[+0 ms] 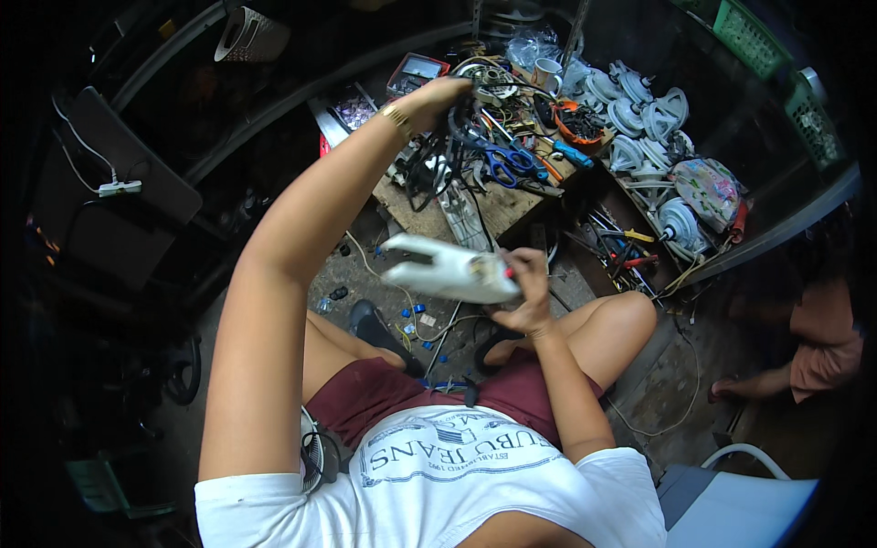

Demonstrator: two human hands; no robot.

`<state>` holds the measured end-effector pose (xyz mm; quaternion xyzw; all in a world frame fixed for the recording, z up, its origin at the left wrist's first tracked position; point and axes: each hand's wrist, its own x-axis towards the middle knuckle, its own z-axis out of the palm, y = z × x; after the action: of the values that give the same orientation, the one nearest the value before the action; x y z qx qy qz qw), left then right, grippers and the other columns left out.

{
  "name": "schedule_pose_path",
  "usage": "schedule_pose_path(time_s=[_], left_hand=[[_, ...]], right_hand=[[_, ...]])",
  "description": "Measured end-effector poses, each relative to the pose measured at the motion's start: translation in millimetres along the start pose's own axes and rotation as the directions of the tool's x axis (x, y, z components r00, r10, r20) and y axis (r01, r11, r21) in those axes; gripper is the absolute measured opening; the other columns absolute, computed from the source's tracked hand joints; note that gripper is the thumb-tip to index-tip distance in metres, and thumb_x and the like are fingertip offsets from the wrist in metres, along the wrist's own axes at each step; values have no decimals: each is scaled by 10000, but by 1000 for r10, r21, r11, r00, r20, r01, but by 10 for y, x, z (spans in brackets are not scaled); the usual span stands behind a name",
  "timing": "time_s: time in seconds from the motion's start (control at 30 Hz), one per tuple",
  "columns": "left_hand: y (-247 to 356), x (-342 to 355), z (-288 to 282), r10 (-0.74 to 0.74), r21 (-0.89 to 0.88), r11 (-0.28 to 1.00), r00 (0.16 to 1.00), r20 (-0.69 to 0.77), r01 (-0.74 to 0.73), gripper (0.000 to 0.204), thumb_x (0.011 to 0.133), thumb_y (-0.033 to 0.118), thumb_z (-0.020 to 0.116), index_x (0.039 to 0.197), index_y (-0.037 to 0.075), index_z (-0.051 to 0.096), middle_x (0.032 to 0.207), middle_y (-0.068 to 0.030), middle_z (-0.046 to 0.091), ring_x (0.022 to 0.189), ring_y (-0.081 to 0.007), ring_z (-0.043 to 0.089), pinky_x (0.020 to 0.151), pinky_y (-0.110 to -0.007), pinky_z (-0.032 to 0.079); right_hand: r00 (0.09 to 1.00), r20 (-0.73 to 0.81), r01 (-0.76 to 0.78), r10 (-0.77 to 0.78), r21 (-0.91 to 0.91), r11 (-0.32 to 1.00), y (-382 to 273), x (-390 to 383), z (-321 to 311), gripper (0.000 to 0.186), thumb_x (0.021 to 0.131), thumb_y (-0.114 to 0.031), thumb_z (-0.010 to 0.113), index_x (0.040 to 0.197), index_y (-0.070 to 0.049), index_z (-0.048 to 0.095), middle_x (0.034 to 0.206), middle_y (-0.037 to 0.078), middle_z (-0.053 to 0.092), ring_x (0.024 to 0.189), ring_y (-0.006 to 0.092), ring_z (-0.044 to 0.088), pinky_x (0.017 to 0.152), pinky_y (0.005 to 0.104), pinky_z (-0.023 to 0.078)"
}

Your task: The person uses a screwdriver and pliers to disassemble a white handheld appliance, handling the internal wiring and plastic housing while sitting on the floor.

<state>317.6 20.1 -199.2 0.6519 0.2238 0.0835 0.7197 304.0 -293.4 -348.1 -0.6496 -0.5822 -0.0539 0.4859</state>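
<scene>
My left hand (pixel 438 99) is raised over the cluttered wooden bench, fingers closed on black cords (pixel 479 87) that hang down among the bench's contents. My right hand (pixel 525 301) grips a white, two-pronged plastic housing (pixel 443 269) with a red part and a brassy opening at its near end; it is slightly blurred above my legs. Beyond it a long pale metal-and-plastic piece (pixel 464 215) lies on the bench (pixel 420 215), near blue-handled scissors (pixel 507 163), screwdrivers and tangled wires.
An orange bowl (pixel 580 123), several white reel-like parts (pixel 626 114), a tool box (pixel 612 247) and green baskets (pixel 749 36) are to the right. A dark board (pixel 123 155) with a power strip stands left. Small blue bits and wires lie on the floor. Another person's leg (pixel 813 338) is at right.
</scene>
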Motion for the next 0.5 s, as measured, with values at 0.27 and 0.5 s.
schedule_pose_path(time_s=[0.27, 0.5], left_hand=[[2, 323, 1932, 0, 546, 805, 920, 392, -233, 297, 808, 247, 581, 988, 14, 619, 813, -84, 623, 690, -156, 576, 601, -316, 472], [-619, -43, 2992, -333, 705, 507, 642, 691, -496, 738, 785, 611, 594, 1267, 53, 567, 1289, -187, 552, 1168, -306, 540, 995, -403, 399]], right_hand=[[937, 330, 165, -111, -141, 976, -505, 262, 565, 761, 568, -318, 826, 1249, -100, 563, 1159, 109, 498, 1087, 314, 449, 926, 447, 377], [895, 410, -276, 178, 191, 942, -444, 191, 784, 684, 737, -396, 750, 1293, -71, 520, 1327, 171, 496, 1266, 334, 413, 1056, 467, 292]])
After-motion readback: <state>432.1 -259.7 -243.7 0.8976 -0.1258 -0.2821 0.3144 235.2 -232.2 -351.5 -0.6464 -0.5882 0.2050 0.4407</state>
